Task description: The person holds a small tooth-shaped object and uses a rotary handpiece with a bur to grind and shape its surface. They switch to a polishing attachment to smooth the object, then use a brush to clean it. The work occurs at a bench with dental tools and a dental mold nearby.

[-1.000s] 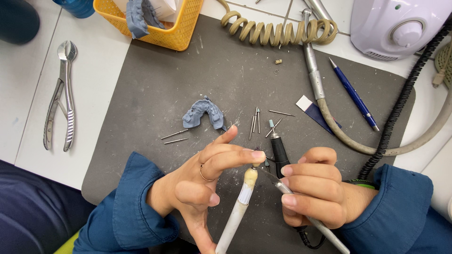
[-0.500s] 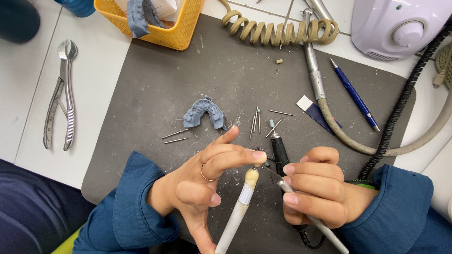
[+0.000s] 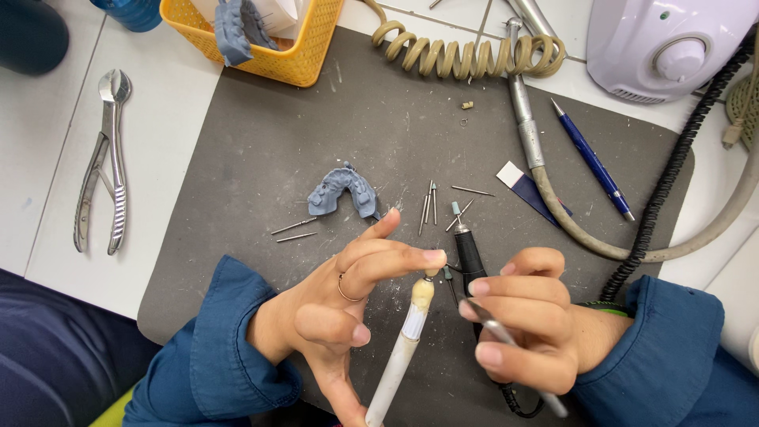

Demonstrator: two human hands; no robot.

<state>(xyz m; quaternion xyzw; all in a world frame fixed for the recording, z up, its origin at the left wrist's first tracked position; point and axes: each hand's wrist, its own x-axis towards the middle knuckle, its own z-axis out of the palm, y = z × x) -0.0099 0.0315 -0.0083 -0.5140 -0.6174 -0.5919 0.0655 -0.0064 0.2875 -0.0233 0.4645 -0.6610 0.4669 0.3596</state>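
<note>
My left hand [image 3: 348,304] pinches the top of a white stick [image 3: 399,356] whose cream tip carries a small tooth-shaped piece [image 3: 428,278]. My right hand [image 3: 526,316] grips a thin metal instrument [image 3: 506,348] and a black rotary handpiece [image 3: 470,257], its tip close to the small piece. Both hands hover over a dark grey mat [image 3: 316,134]. A blue-grey dental arch model [image 3: 342,190] lies on the mat just beyond my left fingers. Several loose burs [image 3: 431,204] lie scattered to its right.
Steel pliers [image 3: 101,162] lie at the left on the white counter. A yellow basket [image 3: 269,35] holding another blue model stands at the top. A coiled beige hose [image 3: 466,51], a blue pen [image 3: 591,158], a black corrugated cable [image 3: 672,170] and a white machine [image 3: 672,39] occupy the right.
</note>
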